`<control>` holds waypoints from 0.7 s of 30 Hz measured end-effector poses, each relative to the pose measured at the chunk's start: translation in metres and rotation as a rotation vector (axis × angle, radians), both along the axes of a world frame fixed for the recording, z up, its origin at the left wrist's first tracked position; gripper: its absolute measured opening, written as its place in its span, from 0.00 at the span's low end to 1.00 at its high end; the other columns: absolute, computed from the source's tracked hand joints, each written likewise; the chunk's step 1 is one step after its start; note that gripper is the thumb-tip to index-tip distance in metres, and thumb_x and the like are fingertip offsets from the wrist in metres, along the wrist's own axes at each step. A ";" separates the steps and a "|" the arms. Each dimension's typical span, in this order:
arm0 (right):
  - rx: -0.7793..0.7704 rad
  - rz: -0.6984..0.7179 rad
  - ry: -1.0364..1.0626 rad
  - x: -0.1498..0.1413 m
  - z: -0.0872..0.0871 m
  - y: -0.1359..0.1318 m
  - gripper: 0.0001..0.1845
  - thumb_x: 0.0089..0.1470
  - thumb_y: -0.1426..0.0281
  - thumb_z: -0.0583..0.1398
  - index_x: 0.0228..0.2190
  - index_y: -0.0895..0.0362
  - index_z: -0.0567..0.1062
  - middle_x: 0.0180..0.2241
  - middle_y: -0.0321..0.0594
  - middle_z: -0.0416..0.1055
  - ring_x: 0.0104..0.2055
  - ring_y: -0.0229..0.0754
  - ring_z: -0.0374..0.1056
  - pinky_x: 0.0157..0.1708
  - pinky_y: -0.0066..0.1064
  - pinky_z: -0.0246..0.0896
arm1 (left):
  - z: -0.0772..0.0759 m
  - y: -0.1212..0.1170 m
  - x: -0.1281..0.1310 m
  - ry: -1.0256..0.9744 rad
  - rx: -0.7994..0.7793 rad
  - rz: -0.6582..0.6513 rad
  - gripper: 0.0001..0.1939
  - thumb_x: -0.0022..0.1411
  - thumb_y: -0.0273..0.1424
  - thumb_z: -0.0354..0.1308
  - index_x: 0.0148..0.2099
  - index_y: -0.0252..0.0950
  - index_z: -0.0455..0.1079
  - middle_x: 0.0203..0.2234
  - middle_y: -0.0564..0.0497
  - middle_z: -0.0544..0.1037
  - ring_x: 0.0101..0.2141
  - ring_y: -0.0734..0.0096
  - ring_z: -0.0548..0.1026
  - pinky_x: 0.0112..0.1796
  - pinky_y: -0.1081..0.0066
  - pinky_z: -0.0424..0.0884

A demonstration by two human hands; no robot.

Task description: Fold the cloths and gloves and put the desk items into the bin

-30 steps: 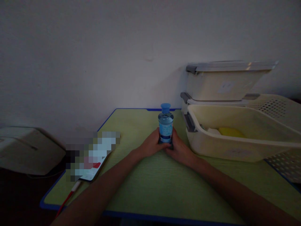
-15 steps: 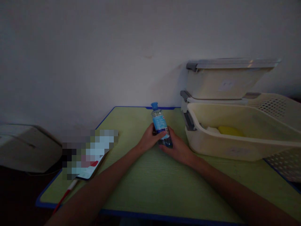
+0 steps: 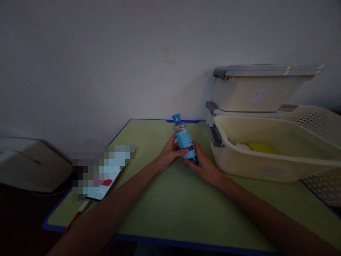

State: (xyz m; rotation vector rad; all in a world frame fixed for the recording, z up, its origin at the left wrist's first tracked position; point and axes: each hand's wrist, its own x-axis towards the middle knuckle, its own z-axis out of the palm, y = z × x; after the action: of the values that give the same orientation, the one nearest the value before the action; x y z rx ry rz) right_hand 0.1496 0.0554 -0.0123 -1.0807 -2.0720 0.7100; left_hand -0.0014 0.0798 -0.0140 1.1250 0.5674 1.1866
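Note:
A small clear water bottle (image 3: 183,137) with a blue cap and blue label is held just above the green table (image 3: 165,209), tilted with its cap leaning left. My left hand (image 3: 167,154) wraps the bottle's middle from the left, thumb across the label. My right hand (image 3: 204,165) cups the bottle's base from the right and below. Both hands are closed on it.
A cream plastic basket (image 3: 266,163) with a yellow item (image 3: 259,147) inside stands right of the bottle. Behind it sit stacked lidded bins (image 3: 255,92). A phone (image 3: 103,179) with a red cable (image 3: 77,217) lies at the table's left edge. A white wall is close behind.
The bottle stood upright on the table between both hands; it has been lifted slightly and tipped to the left, and my left hand moved up onto its label.

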 end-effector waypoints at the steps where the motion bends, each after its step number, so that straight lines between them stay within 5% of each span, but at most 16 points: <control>1: 0.005 0.004 -0.001 0.000 0.000 0.000 0.31 0.50 0.66 0.55 0.54 0.59 0.49 0.42 0.48 0.68 0.39 0.47 0.68 0.38 0.39 0.63 | 0.000 0.000 0.001 0.017 0.004 0.005 0.37 0.37 0.33 0.70 0.50 0.39 0.58 0.34 0.52 0.73 0.34 0.69 0.72 0.40 0.65 0.66; 12: 0.021 -0.035 0.009 -0.002 0.002 -0.003 0.35 0.46 0.64 0.60 0.54 0.57 0.54 0.48 0.49 0.67 0.44 0.50 0.67 0.42 0.43 0.63 | -0.002 -0.001 0.010 0.183 0.122 0.141 0.47 0.37 0.40 0.69 0.57 0.37 0.51 0.36 0.50 0.72 0.36 0.65 0.72 0.38 0.66 0.70; 21: -0.025 0.075 0.099 0.004 0.004 0.000 0.37 0.49 0.68 0.55 0.58 0.58 0.46 0.50 0.48 0.65 0.49 0.50 0.65 0.48 0.46 0.59 | 0.001 -0.004 0.006 0.154 0.100 -0.023 0.57 0.40 0.38 0.68 0.64 0.40 0.35 0.39 0.49 0.71 0.39 0.64 0.71 0.43 0.63 0.67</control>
State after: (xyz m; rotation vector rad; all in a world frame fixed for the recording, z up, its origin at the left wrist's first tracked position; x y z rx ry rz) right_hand 0.1538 0.0558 -0.0088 -0.9660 -2.0321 0.8128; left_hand 0.0049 0.0760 -0.0135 1.3127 0.6169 1.1246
